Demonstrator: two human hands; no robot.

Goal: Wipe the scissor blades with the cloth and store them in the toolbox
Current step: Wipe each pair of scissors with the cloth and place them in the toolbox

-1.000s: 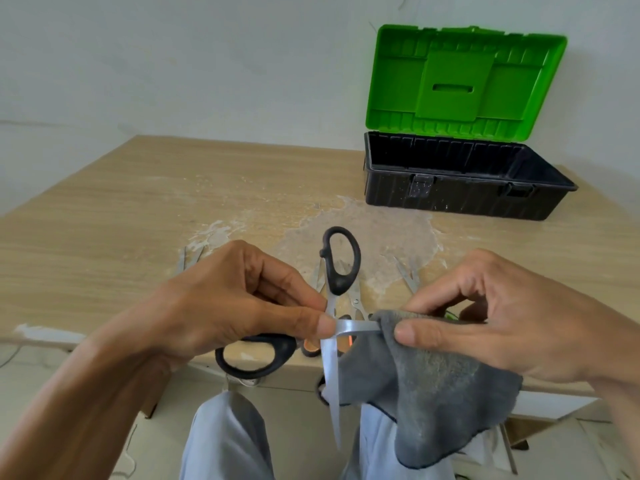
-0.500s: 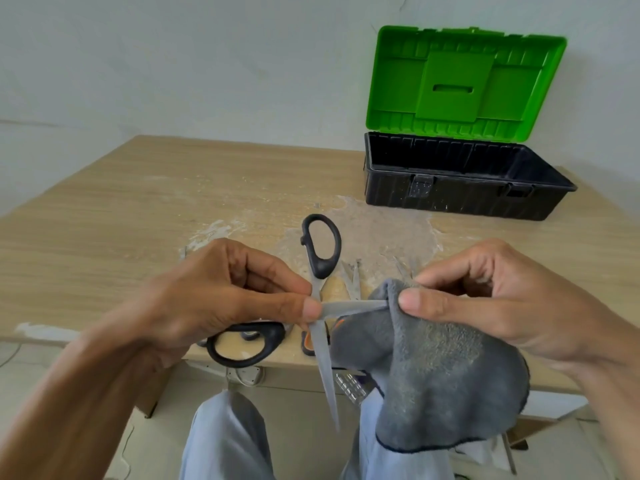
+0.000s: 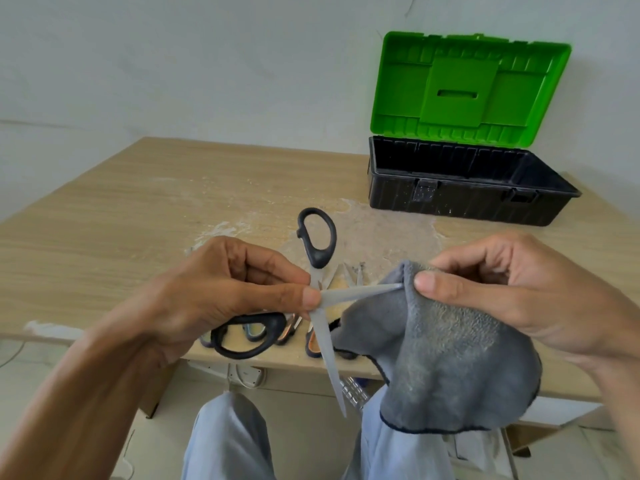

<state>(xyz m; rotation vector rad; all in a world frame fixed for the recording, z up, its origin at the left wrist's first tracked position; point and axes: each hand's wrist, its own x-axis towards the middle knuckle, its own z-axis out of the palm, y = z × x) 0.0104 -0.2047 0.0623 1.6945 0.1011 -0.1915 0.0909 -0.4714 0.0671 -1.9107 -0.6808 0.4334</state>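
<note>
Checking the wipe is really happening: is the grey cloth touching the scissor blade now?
Touching. The head view shows the grey cloth, pinched by the right hand, wrapped over the tip of the sideways scissor blade.

scissors [image 3: 356,293]: black handles, silver blades; cloth [image 3: 450,362]: grey, dark hem; toolbox [image 3: 467,199]: black, green lid; table [image 3: 138,216]: pale wood-grain

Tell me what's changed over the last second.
The right hand slid the cloth outward along the sideways blade of the scissors, to its tip. The left hand still pinches them near the pivot, and the toolbox stays open on the table.
</note>
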